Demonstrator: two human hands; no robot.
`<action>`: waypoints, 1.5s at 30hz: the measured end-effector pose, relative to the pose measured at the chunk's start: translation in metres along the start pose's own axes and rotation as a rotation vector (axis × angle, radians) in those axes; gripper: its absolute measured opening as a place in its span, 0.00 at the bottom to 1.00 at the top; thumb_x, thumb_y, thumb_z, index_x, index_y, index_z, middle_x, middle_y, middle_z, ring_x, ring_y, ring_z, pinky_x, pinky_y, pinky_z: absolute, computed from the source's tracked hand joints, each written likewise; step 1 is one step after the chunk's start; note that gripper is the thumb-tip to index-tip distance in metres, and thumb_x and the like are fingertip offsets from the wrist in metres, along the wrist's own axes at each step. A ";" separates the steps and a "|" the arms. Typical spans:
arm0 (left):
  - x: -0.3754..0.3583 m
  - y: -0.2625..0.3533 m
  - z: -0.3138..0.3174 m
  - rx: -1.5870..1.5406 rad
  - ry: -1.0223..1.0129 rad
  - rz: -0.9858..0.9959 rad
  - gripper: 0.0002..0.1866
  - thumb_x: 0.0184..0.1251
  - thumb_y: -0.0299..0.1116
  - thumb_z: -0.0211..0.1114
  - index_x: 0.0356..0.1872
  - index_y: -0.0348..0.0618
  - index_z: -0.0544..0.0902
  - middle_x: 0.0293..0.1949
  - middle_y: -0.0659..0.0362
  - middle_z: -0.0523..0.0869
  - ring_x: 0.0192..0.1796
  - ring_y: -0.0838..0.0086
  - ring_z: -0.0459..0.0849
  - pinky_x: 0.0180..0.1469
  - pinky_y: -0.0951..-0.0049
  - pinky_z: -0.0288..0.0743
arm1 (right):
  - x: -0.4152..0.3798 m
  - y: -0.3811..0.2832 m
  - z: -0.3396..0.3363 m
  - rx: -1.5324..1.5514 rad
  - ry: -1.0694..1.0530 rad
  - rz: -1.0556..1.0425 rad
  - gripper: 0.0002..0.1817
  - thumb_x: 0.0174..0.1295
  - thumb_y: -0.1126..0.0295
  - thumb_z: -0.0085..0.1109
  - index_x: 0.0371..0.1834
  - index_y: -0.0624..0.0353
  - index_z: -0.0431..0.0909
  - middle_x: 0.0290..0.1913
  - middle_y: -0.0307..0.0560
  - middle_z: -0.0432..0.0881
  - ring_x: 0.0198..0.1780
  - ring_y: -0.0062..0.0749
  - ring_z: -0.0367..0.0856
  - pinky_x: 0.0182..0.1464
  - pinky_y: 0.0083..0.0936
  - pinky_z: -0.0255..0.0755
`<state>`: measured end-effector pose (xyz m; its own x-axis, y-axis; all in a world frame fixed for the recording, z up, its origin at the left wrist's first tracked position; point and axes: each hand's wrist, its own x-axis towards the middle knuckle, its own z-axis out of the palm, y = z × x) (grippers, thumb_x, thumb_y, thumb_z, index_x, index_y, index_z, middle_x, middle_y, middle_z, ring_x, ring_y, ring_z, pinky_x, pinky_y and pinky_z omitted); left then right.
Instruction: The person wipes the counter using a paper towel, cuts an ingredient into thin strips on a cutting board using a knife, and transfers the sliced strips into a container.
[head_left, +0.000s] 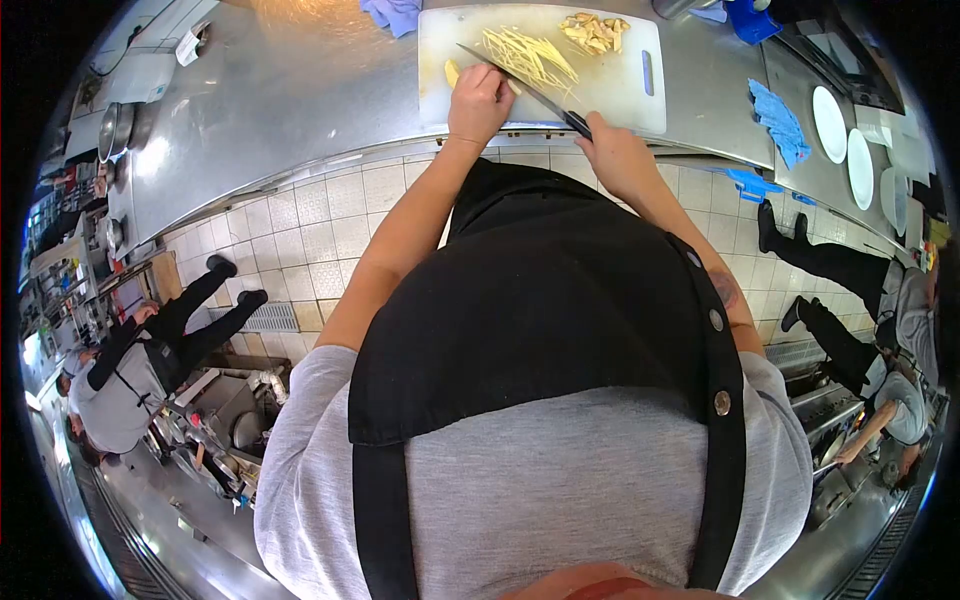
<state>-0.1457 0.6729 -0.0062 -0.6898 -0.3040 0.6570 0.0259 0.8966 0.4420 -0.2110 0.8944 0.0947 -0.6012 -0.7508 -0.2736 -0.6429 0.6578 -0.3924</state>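
Observation:
On the white cutting board point(640, 110), my right hand point(618, 155) grips the black handle of a kitchen knife point(535, 93). The blade points up and to the left across the board. My left hand point(480, 103) is curled down beside the blade, its fingertips closed on a pale yellow piece point(514, 87) that looks like ginger and is mostly hidden. Another yellow piece point(452, 73) lies just left of that hand. Beyond the blade is a loose heap of thin yellow strips point(525, 52). Chunkier brownish-yellow pieces point(594, 33) form a pile at the upper right.
The board rests on a steel counter point(300, 100). A purple cloth point(393, 14) lies behind it at left. To the right are a blue cloth point(780, 120) and white oval plates point(829, 124). Several other people work at both sides, one at the left point(125, 390).

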 end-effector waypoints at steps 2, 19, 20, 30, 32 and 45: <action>0.000 0.001 0.000 0.008 0.000 -0.001 0.05 0.46 0.21 0.66 0.25 0.39 0.80 0.31 0.54 0.80 0.38 0.58 0.80 0.42 0.63 0.78 | -0.005 0.002 0.004 0.049 -0.041 0.036 0.15 0.72 0.59 0.53 0.46 0.61 0.66 0.31 0.66 0.83 0.37 0.66 0.82 0.39 0.56 0.73; 0.001 0.003 -0.010 -0.052 -0.070 -0.055 0.04 0.50 0.22 0.68 0.29 0.39 0.83 0.35 0.54 0.84 0.41 0.58 0.82 0.45 0.62 0.78 | 0.040 -0.006 0.026 0.089 0.070 -0.023 0.15 0.72 0.59 0.53 0.46 0.60 0.66 0.33 0.67 0.83 0.38 0.67 0.83 0.41 0.57 0.74; 0.000 0.002 -0.012 -0.071 -0.074 -0.039 0.04 0.51 0.22 0.69 0.29 0.38 0.83 0.35 0.54 0.84 0.42 0.58 0.82 0.45 0.62 0.78 | 0.037 -0.005 0.025 0.081 0.073 -0.016 0.15 0.72 0.59 0.53 0.46 0.60 0.66 0.33 0.67 0.83 0.38 0.67 0.83 0.40 0.57 0.74; -0.004 0.006 -0.015 -0.080 -0.053 -0.065 0.06 0.52 0.21 0.71 0.30 0.37 0.82 0.37 0.53 0.83 0.43 0.56 0.81 0.47 0.61 0.77 | 0.007 0.002 0.020 0.089 0.068 -0.002 0.15 0.72 0.60 0.52 0.47 0.60 0.67 0.32 0.64 0.84 0.37 0.64 0.84 0.40 0.56 0.75; -0.003 0.006 -0.016 -0.077 -0.048 -0.060 0.06 0.52 0.21 0.71 0.29 0.37 0.82 0.36 0.53 0.83 0.43 0.56 0.82 0.47 0.61 0.77 | 0.009 0.001 0.023 0.066 0.046 0.024 0.15 0.72 0.59 0.52 0.47 0.61 0.66 0.32 0.63 0.84 0.38 0.64 0.84 0.40 0.56 0.76; -0.001 0.005 -0.013 -0.058 -0.037 -0.026 0.05 0.54 0.22 0.71 0.31 0.37 0.82 0.38 0.52 0.84 0.43 0.56 0.82 0.47 0.62 0.77 | 0.007 0.000 0.011 0.085 0.021 -0.006 0.15 0.72 0.60 0.53 0.47 0.62 0.67 0.33 0.64 0.84 0.39 0.64 0.84 0.41 0.56 0.75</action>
<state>-0.1351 0.6732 0.0029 -0.7172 -0.3138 0.6222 0.0487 0.8681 0.4940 -0.2094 0.8886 0.0831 -0.6077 -0.7528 -0.2530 -0.6044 0.6451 -0.4675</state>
